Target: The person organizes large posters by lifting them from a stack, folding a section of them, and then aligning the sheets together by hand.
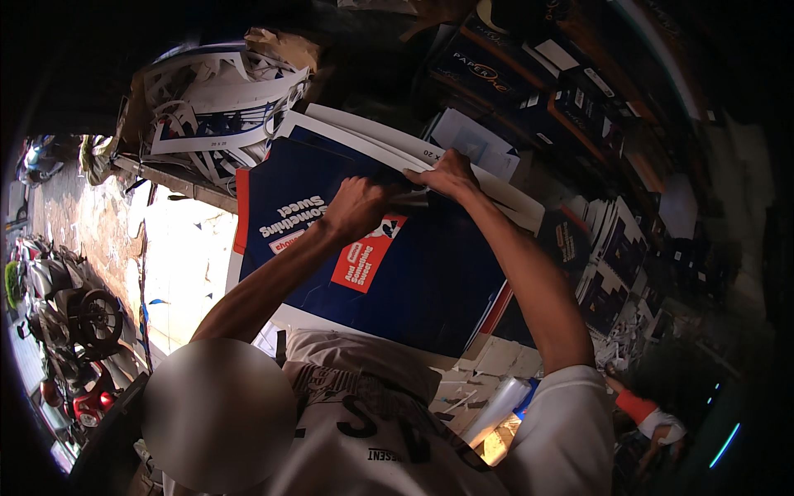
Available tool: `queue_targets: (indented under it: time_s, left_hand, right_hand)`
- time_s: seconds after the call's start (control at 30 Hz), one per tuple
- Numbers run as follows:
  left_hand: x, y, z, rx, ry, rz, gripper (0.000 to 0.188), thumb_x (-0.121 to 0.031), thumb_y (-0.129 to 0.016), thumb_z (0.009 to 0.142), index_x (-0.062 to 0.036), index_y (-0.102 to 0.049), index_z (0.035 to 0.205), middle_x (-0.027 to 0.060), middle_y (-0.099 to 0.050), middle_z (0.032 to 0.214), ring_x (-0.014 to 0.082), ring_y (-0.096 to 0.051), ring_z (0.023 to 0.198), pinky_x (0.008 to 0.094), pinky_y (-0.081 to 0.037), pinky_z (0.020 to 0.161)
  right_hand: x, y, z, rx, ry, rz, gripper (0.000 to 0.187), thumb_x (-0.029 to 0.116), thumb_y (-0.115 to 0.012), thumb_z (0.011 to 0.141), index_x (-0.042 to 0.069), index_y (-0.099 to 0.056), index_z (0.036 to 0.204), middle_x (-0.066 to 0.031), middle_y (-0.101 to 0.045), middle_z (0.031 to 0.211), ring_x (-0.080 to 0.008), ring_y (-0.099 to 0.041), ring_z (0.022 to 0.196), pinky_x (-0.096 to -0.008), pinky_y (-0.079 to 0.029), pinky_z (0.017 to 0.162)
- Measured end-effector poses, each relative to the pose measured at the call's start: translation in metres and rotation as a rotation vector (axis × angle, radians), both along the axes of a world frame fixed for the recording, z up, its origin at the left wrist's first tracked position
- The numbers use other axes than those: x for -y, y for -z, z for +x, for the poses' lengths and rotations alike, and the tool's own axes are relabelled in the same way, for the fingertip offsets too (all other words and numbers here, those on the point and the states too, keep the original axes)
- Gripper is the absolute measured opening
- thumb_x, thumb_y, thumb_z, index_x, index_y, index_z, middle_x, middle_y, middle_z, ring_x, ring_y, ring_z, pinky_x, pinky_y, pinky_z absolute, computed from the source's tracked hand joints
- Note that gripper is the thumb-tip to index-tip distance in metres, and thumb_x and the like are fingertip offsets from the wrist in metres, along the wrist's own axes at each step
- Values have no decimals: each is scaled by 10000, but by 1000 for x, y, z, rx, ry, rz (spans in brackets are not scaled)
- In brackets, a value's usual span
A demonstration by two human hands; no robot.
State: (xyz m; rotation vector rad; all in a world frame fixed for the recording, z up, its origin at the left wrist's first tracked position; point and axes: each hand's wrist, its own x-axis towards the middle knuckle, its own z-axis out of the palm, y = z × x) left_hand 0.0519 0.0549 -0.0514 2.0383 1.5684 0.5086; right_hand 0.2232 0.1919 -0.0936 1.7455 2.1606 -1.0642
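Near the middle of the view, a stack of large dark blue printed sheets (pixel 413 273) lies tilted on the work surface, its top sheet bearing white lettering and an orange-red label. Both hands sit at the far edge of this stack. The left hand (pixel 357 207) rests knuckles-up on the blue sheet, its fingers curled together and tucked under the lip of the sheets above; whether they pinch a sheet I cannot tell. The right hand (pixel 447 175) lies just beside it, fingers together and pressed flat on the white edge of an upper sheet (pixel 488 178), thumb pointing toward the left hand. The two hands are near each other but apart.

Beyond the stack, a heap of white and blue cardboard offcuts (pixel 219 107) fills the upper left. Dark cartons (pixel 529 91) stand stacked at the upper right, and more printed sheets (pixel 612 256) lean in piles on the right. Parked motorbikes (pixel 70 322) stand well apart at the left edge, on sunlit ground. Below the stack, white scrap pieces (pixel 488 364) and a clear plastic roll (pixel 500 405) lie near the person's white sleeve.
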Motion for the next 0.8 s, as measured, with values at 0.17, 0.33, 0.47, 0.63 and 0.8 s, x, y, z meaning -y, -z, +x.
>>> queue_targets:
  time_s: [0.17, 0.33, 0.47, 0.63, 0.8]
  left_hand:
    - [-5, -17, -13, 28, 25, -60, 276, 4, -655, 811, -88, -694, 1068, 158, -718, 842, 309, -704, 704, 428, -559, 676]
    - [-13, -14, -21, 225, 23, -197, 249, -131, -766, 800, -64, -716, 1034, 148, -729, 878, 259, -719, 749, 366, -591, 739]
    - [-15, -16, -22, 215, 31, -182, 167, -126, -732, 833, -42, -713, 976, 137, -723, 875, 255, -718, 779, 363, -597, 744]
    - [-9, -19, -18, 179, 43, -103, 220, -109, -740, 818, -35, -713, 1023, 148, -724, 888, 281, -718, 775, 373, -600, 736]
    - [9, -20, -25, 131, 36, -72, 275, 35, -679, 790, -34, -709, 1054, 168, -720, 920, 291, -712, 758, 388, -587, 684]
  right_hand:
    - [-27, -18, -5, 55, -283, -256, 833, 614, -817, 573, 35, -691, 1159, -175, -691, 1112, -317, -651, 1064, -359, -492, 910]
    - [-23, -21, 4, 50, -244, -320, 907, 737, -765, 585, 30, -700, 1150, -179, -698, 1066, -284, -659, 1039, -361, -481, 896]
    - [-34, -20, 6, -10, -228, -462, 956, 814, -730, 536, 6, -736, 1048, -187, -696, 1091, -288, -668, 1019, -358, -483, 901]
    - [-24, -9, 13, -120, -212, -324, 897, 796, -735, 555, 15, -751, 998, -163, -718, 1013, -264, -675, 986, -338, -483, 889]
    - [-37, -78, -9, -101, -484, -164, 664, 503, -809, 674, 36, -684, 1128, -130, -692, 1094, -235, -662, 997, -361, -502, 845]
